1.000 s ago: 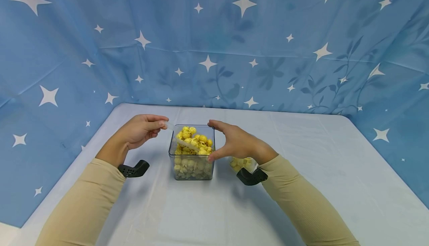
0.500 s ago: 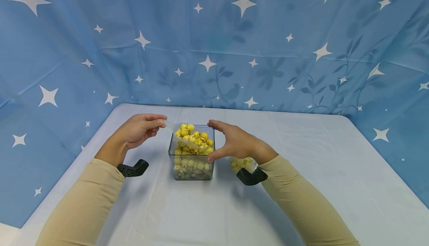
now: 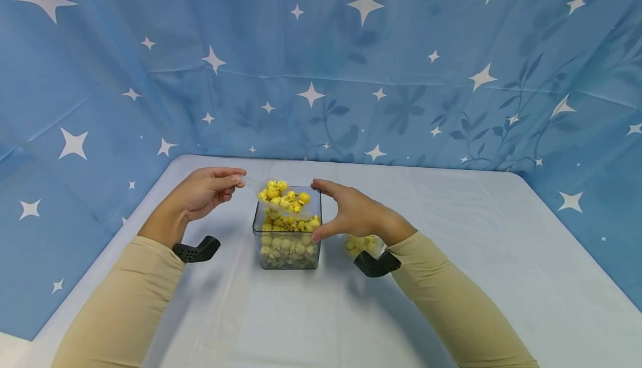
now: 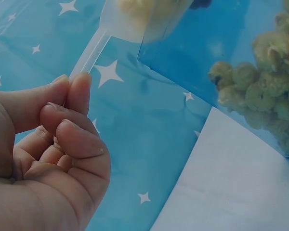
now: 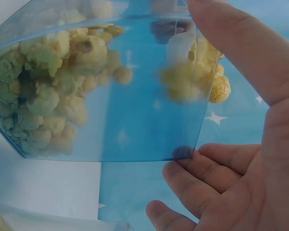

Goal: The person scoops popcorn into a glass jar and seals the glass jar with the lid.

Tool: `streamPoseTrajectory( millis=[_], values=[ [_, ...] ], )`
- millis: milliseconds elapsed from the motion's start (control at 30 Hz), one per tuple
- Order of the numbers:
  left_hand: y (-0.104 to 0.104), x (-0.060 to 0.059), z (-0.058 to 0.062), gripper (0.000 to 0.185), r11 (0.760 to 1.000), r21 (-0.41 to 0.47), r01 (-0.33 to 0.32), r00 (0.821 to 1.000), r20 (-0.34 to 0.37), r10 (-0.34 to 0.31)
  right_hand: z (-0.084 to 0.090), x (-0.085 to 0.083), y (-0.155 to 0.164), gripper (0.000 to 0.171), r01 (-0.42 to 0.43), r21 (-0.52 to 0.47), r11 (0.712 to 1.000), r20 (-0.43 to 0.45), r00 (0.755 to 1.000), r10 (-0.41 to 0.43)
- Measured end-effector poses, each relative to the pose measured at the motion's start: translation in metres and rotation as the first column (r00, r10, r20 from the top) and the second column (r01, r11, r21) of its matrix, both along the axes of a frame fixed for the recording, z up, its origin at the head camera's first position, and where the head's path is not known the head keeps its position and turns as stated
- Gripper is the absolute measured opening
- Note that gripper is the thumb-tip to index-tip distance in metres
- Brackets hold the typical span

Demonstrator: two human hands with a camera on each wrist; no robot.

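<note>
A clear bluish plastic box (image 3: 290, 235) with popcorn (image 3: 287, 250) in its lower part stands on the white table. Thumb and index finger of my left hand (image 3: 207, 191) pinch the thin handle of a translucent scoop (image 4: 116, 31). Heaped with yellow popcorn, the scoop is over the box's opening, tilted down to the right. My right hand (image 3: 357, 212) grips the box from the right, thumb at its near corner and fingertips at the far one. Through the box wall, the right wrist view shows the scoop's load blurred.
A second, smaller clear container (image 3: 362, 243) of popcorn stands right of the box, partly hidden by my right wrist. Both wrists carry a black camera mount (image 3: 198, 250). A blue star-patterned cloth (image 3: 321, 78) hangs behind the table's far edge.
My left hand has risen slightly and moved left, lifting the scoop out of the popcorn with a heap in it. The popcorn level in the box looks lower; the right hand has stayed still.
</note>
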State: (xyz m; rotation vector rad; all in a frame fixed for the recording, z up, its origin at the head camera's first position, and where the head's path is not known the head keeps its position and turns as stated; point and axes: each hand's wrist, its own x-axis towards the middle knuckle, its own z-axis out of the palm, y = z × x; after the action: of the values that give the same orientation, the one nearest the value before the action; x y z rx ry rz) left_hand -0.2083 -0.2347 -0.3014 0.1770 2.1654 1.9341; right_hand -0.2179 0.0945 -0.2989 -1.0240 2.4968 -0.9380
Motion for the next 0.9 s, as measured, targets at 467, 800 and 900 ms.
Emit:
streamPoseTrajectory(
  millis=[467, 800, 900],
  values=[
    [-0.002, 0.001, 0.001, 0.032, 0.999, 0.033, -0.003, 1.0, 0.006, 0.003, 0.0, -0.001, 0.0, 0.109, -0.002, 0.0, 1.0, -0.005, 1.0, 0.002],
    [-0.001, 0.0, 0.002, 0.033, 0.999, 0.049, 0.007, 1.0, -0.004, -0.007, -0.001, 0.0, 0.005, 0.108, 0.012, -0.013, 1.0, -0.045, 0.999, -0.013],
    [0.002, 0.0, 0.004, 0.039, 0.999, 0.045, 0.015, 1.0, -0.014, -0.015, 0.001, 0.0, 0.011, 0.103, 0.032, -0.065, 0.997, -0.065, 0.997, -0.036]
  ],
)
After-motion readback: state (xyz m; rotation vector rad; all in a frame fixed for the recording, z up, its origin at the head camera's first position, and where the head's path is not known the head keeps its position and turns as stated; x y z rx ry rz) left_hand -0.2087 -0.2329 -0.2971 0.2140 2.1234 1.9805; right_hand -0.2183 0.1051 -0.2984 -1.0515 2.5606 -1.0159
